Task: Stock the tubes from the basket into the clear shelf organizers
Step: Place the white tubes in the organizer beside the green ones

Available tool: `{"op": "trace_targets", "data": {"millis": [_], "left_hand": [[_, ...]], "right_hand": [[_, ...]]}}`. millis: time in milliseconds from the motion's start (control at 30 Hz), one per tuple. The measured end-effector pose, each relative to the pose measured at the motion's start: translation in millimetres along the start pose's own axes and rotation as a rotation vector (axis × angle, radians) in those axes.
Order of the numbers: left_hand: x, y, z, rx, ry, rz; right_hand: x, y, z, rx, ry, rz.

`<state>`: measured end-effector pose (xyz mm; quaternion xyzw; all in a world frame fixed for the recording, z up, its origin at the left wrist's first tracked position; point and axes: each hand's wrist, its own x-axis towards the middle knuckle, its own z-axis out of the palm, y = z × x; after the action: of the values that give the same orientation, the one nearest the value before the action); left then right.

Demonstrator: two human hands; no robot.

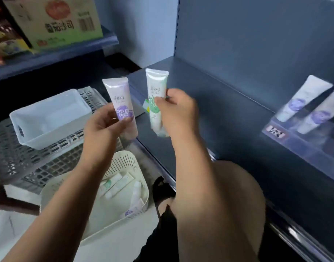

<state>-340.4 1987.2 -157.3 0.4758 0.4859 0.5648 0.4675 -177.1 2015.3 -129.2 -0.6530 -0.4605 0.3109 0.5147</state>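
Two hands: both are up in front of the shelf, and each holds one tube.
Left hand (103,123): fingers and thumb pinch the purple tube (120,103) near its low end. The tube stands up with its flat end on top.
Right hand (178,108): fingers and thumb curl round the middle of the green tube (156,87). It stands up too, and its low end pokes out under the hand.
Tubes held: side by side, near each other, not touching.
Basket (124,161): cream, with slits in its wall. It sits low on the pale floor, under the left arm.
Tubes in basket (117,184): a few lie flat inside, and one shows a purple spot.
Clear organizer (294,144): on the dark blue shelf (228,114), at the right, well apart from both hands. It looks blurry.
Tubes in organizer (302,99): two purple ones lean back in it, side by side.
White bin (49,118): sits on a grey crate (20,161), behind the left hand.
Cardboard box (54,21): up on a higher shelf at the top left, with a round red picture on it.
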Motion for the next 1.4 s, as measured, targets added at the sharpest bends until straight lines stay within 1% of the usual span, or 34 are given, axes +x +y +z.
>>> {"op": "trace_targets", "data": {"millis": [67,167,233,400,533,600,700,833,900,1000,1067,1133,1267,1400], "left_hand": [[-4.6,18.2,27.3,-0.041,-0.088,0.066],[-5.0,37.2,72.0,-0.091,-0.220,0.124],[-5.9,48.6,106.7,-0.112,-0.300,0.154],[-25.6,75.6,201.7,-0.176,-0.518,0.228],[-52.5,73.7,258.7,-0.211,-0.579,0.278],[-56.8,56.1,272.4,-0.161,-0.606,0.293],[-46.0,32.2,283.1,-0.089,-0.647,0.266],[-25.6,27.0,294.0,-0.066,-0.625,0.236],[-16.0,24.2,296.3,-0.106,-0.581,0.202],[-5.3,16.4,296.2,-0.158,-0.458,0.118],[-1.9,9.7,297.5,-0.203,-0.376,0.056],[0.3,4.5,301.4,-0.216,-0.344,0.021],[7.2,6.0,310.1,-0.176,-0.394,0.035],[9.7,10.2,313.3,-0.142,-0.477,0.083]], "right_hand": [[-6.0,-16.1,-37.9,0.040,0.082,-0.056],[-20.3,-32.1,-98.9,0.020,0.196,-0.140],[-31.1,-38.7,-137.1,0.054,0.289,-0.160],[-53.1,-33.1,-219.8,0.098,0.530,-0.129],[-70.7,-20.5,-273.0,0.137,0.677,-0.034],[-76.7,-16.5,-294.6,0.083,0.699,-0.019],[-76.5,-8.4,-319.9,0.011,0.735,-0.016],[-52.5,4.8,-325.9,0.008,0.715,-0.034],[-31.4,12.5,-320.8,-0.002,0.685,-0.030],[1.4,24.6,-307.3,-0.037,0.628,-0.019],[22.8,36.0,-299.3,-0.096,0.607,0.002],[42.6,48.6,-292.4,-0.197,0.592,0.028],[67.6,71.9,-283.2,-0.343,0.566,0.068],[73.7,89.0,-279.2,-0.328,0.590,0.092]]}}
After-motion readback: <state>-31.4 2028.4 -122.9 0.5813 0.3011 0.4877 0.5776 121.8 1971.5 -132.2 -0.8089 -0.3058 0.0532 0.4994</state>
